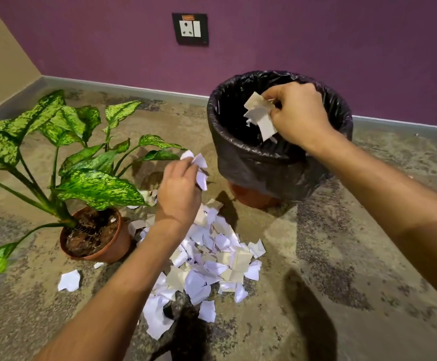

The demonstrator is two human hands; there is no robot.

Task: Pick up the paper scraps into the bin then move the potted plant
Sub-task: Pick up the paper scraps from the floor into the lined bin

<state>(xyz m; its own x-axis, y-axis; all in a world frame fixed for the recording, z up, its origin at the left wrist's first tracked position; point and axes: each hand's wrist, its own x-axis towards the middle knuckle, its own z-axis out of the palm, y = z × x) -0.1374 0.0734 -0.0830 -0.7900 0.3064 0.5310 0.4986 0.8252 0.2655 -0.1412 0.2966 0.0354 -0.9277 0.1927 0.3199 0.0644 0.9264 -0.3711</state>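
Note:
A heap of white paper scraps (212, 259) lies on the floor in the middle. My left hand (178, 191) hovers above the heap, fingers closed on a few scraps (199, 170). My right hand (298, 113) is over the open mouth of the bin (264, 165), which is lined with a black bag; it grips a bunch of scraps (260, 117) that hang down into the opening. The potted plant (96, 235), with speckled green leaves in a brown pot, stands on the floor left of the heap.
A stray scrap (69, 280) lies in front of the pot. The purple wall with a socket plate (190, 28) runs close behind the bin. A beige wall closes the corner at the left. Mottled floor stretches to the right.

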